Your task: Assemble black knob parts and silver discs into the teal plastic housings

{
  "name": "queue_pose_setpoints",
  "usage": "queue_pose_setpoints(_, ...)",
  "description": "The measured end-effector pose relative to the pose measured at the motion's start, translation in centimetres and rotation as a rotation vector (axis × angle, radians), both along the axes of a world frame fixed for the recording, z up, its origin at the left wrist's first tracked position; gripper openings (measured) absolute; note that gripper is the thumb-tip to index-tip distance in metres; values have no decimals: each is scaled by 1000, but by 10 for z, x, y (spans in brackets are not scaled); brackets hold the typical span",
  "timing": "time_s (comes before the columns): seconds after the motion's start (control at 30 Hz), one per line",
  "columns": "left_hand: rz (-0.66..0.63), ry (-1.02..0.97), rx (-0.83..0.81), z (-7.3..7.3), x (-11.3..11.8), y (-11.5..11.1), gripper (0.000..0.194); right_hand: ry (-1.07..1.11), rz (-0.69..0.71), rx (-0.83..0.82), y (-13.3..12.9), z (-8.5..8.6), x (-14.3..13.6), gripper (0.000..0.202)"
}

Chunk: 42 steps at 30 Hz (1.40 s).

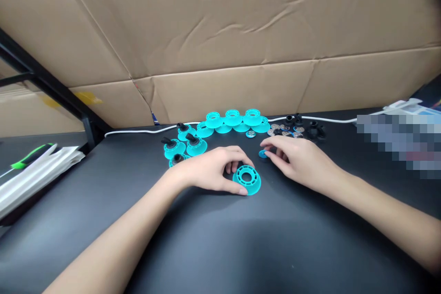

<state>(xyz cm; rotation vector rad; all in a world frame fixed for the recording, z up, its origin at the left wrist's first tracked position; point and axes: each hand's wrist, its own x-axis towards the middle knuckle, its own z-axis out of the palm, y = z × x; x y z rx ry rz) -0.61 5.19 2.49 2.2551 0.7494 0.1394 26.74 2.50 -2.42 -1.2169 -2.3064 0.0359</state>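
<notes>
My left hand (220,170) grips a turquoise cone-shaped plastic ring (253,187) by its side, thumb in front and fingers behind, on the dark table. Its slotted top with a round hole faces up. To the right, my right hand (292,156) pinches a small blue disc (263,154) between thumb and fingertips, close above or on the table. Behind the hands, several more turquoise rings (232,118) stand in a stacked row. At the left, several rings with black fittings (196,144) in their tops stand together, one partly hidden by my left wrist.
Loose metallic discs with blue edges (251,134) and black fittings (314,129) lie at the back right. A white cable (148,129) runs along the cardboard wall (220,82). White packets (41,174) and a green-black screwdriver (32,156) lie left, beside a black metal frame (51,82).
</notes>
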Motion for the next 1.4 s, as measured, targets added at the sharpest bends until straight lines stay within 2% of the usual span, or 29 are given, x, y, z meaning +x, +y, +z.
queue_pose_setpoints(0.3,-10,5,8,0,0,0,51,31,84,-43,0,2,0,12)
queue_pose_setpoints(0.43,-8,-1,11,-1,0,0,51,31,116,-93,-2,3,-1,14)
queue_pose_setpoints(0.73,-13,15,7,-1,0,0,52,4,166,-67,1,-1,1,14)
queue_pose_setpoints(1.03,-5,0,7,0,0,-1,50,134,198,-53,4,-2,-1,16)
queue_pose_setpoints(1.13,-4,-1,7,0,1,-1,49,166,191,-14,3,0,-3,20)
queue_pose_setpoints(1.4,-17,-7,15,-1,0,-1,50,207,220,-40,3,-2,-3,30)
